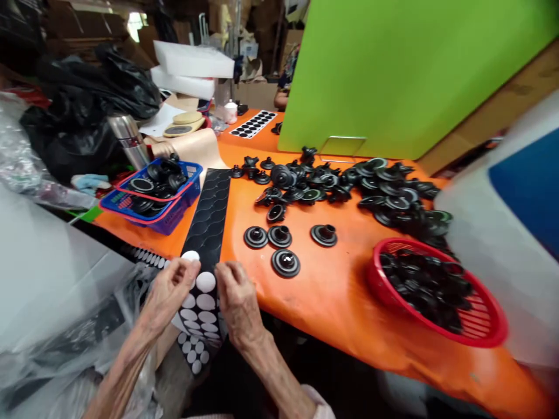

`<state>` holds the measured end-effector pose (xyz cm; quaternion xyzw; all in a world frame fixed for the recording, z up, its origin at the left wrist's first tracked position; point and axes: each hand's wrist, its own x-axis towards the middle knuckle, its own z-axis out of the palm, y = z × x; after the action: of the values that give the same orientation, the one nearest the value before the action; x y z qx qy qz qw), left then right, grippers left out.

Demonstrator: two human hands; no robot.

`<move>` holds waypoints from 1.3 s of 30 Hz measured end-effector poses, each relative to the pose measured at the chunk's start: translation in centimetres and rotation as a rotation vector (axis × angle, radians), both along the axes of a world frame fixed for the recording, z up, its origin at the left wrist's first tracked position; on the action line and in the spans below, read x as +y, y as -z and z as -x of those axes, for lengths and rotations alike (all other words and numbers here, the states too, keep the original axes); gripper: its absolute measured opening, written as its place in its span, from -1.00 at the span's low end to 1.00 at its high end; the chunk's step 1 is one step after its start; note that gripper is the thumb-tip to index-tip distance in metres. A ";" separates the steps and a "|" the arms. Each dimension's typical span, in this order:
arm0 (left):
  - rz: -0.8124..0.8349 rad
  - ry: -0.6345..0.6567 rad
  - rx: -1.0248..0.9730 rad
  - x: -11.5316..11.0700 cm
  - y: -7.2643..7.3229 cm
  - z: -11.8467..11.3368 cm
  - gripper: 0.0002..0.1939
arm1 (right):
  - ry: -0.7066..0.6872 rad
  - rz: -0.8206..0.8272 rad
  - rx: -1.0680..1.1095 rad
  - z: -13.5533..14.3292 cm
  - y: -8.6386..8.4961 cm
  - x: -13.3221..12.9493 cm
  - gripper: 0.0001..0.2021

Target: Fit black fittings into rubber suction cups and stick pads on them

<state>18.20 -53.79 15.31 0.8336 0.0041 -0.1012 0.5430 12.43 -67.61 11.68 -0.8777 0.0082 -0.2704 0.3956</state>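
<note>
A long black strip (205,218) with round cut-outs runs down the orange table and over its front edge. Its hanging lower part carries rows of white round stickers (206,301). Between the thumb and finger of my left hand (171,286) is a white disc-shaped sticker (190,256), above the strip's left side. My right hand (239,297) pinches the strip's right edge at the table's front, its fingertips partly hidden. Just right of the strip, several black round knob-like parts (286,263) with stepped bases stand on the table.
Many similar black parts (323,180) are heaped behind. A red basket (480,331) on the right and a blue basket (170,218) on the left hold more. A green board (393,75) stands at the back, a steel flask (128,139) at the left. A person's arm (282,99) shows behind.
</note>
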 end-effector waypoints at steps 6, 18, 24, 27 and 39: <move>0.344 0.296 0.325 -6.2 -0.5 1.8 -0.70 | 0.016 -0.428 0.086 3.6 -0.3 -3.0 -0.67; -0.074 0.622 -0.301 -26.7 -0.3 -1.2 -0.65 | 0.334 -0.719 0.070 10.0 -2.1 -11.1 -0.81; 0.057 0.658 -0.178 -29.5 0.7 -1.8 -0.81 | 0.330 -0.481 0.089 13.4 0.0 -12.9 -0.83; 0.232 0.698 0.061 -25.6 -0.6 -1.4 -0.77 | 0.340 -0.382 0.054 13.9 -0.1 -13.0 -0.77; 0.698 0.446 0.605 -11.3 -0.4 4.3 -0.61 | 0.288 -0.987 0.153 11.3 -2.6 -10.9 -0.73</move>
<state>13.86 -65.09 15.75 0.5165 -0.0510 -0.4467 0.7287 1.09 -78.49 14.27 -0.5939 0.2841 -0.2211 0.7195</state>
